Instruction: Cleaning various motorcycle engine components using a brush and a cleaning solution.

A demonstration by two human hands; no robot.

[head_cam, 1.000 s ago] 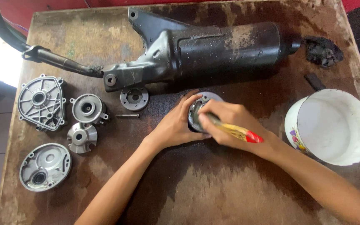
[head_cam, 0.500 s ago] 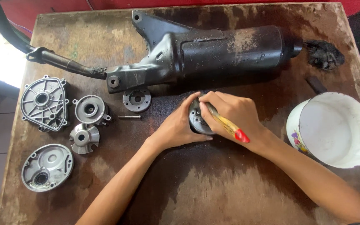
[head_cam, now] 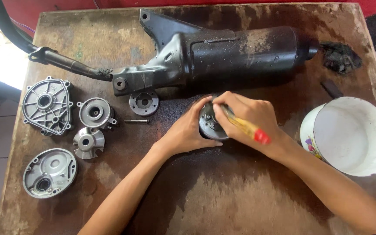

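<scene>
Brushwork is best kept light: the round metal part (head_cam: 209, 124), lying mid-table just below the black exhaust (head_cam: 240, 54), is clasped steady by the left hand (head_cam: 188, 130), while a yellow-handled brush (head_cam: 242, 126) is gripped in the right hand (head_cam: 249, 115).

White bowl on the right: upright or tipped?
Tipped. The white bowl leans with its mouth facing the camera, flowered outer wall showing at left; inside looks empty.

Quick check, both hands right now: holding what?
Left hand: closed around the round metal part, steadying it.
Right hand: gripping a yellow-handled brush against that part.
</scene>
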